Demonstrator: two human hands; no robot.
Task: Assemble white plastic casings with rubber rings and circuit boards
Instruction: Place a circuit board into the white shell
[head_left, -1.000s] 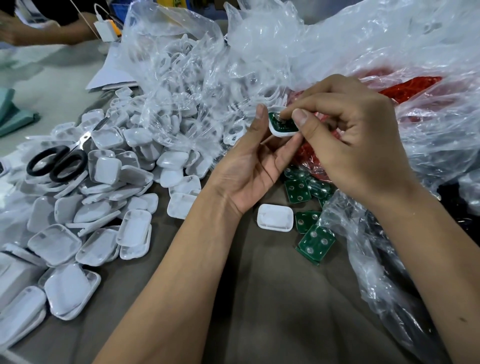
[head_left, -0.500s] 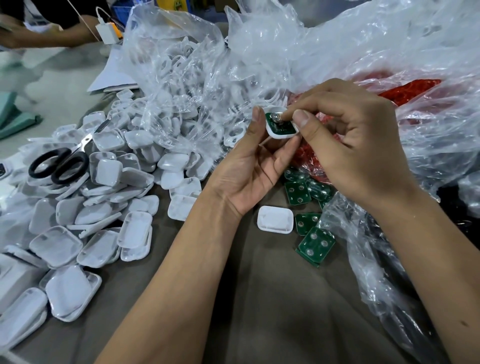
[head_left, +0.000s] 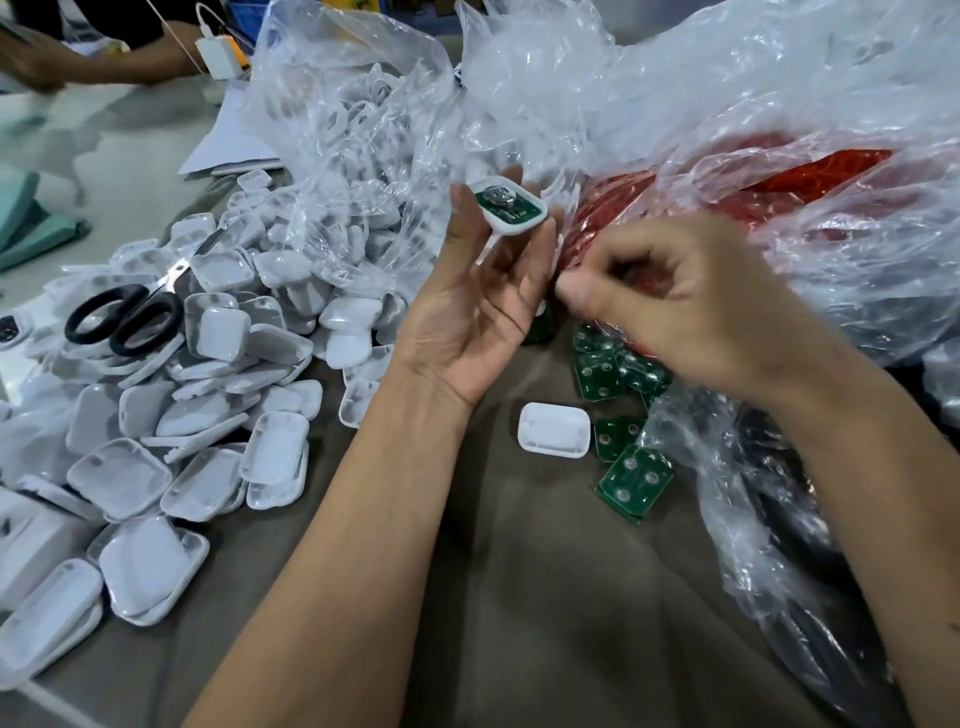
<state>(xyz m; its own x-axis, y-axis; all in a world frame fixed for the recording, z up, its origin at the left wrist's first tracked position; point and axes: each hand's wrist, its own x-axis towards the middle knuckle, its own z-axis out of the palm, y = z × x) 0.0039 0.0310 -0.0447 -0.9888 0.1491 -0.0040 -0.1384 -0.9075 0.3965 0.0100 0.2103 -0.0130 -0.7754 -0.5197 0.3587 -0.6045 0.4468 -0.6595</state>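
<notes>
- Since the earlier frame, the right hand (head_left: 691, 306) has been withdrawn from the white rounded-square plastic casing (head_left: 511, 210) and lowered to the right.
- One such casing, with a green circuit board seated in it, is pinched between the thumb and fingertips (head_left: 540, 234) of the left hand (head_left: 478, 312), the palm held open.
- The right hand's fingers are seen curled together at the clear bag of red rubber rings (head_left: 810, 171); whether a ring is pinched cannot be told.
- One empty white casing (head_left: 553, 430) is seen alone on the brown cloth (head_left: 545, 597).
- About five loose green circuit boards (head_left: 634, 480) are counted just right of it.
- Dozens of white casing shells (head_left: 197, 405) are heaped at the left, with one pair of black-handled scissors (head_left: 124, 317) on top.
</notes>
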